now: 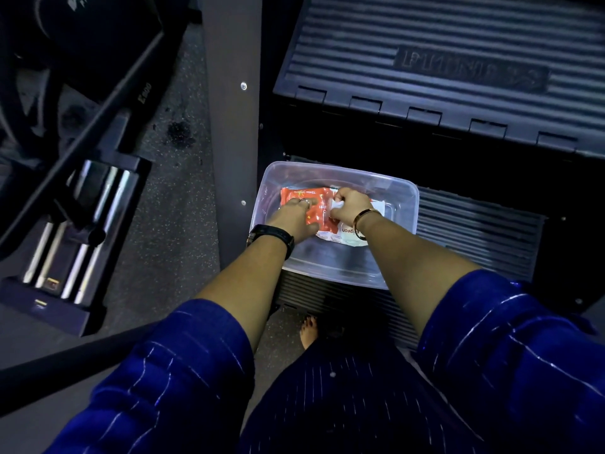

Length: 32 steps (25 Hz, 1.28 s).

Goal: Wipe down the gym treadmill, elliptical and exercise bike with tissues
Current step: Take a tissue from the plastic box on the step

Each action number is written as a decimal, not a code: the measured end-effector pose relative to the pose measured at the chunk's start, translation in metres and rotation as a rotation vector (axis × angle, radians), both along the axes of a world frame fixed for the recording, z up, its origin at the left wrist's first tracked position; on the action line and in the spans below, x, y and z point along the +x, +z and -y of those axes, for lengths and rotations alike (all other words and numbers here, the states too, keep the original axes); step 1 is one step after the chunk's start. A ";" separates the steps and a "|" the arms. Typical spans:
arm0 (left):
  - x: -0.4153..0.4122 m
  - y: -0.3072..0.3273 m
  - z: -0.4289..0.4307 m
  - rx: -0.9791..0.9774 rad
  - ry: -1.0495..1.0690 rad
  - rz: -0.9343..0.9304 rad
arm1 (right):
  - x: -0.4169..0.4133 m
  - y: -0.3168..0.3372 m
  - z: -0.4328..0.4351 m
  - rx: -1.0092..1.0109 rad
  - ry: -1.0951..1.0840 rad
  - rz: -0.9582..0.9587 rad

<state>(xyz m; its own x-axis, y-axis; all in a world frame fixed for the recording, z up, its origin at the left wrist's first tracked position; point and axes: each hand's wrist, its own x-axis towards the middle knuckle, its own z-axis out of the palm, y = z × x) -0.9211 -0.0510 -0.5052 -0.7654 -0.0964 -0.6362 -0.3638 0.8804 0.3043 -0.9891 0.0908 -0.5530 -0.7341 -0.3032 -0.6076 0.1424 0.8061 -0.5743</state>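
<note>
Left hand [296, 214] lay flat, fingers straight, pinning the orange tissue pack [319, 208] near the far-left corner of the clear tub [406, 198]. Right hand [348, 204] pinched a white tissue [337, 210] at the pack's opening. A slow, straight pull looked best, freeing one sheet.

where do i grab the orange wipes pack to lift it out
Come from straight above: the clear tub walls it in on every side. The wipes pack lies flat, so pinch its left short end, clear of the left hand pressing on it and the right hand pinching the white sheet mid-pack.
</note>
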 end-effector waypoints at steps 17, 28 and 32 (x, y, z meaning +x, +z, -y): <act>0.008 0.011 0.000 -0.011 0.019 -0.042 | -0.002 0.020 -0.003 -0.146 -0.270 0.120; 0.006 0.065 -0.010 -0.034 0.008 -0.147 | 0.004 0.070 -0.028 -0.215 -0.240 0.110; 0.015 0.090 -0.020 -0.014 -0.051 -0.187 | 0.016 0.097 -0.039 -0.239 -0.300 0.059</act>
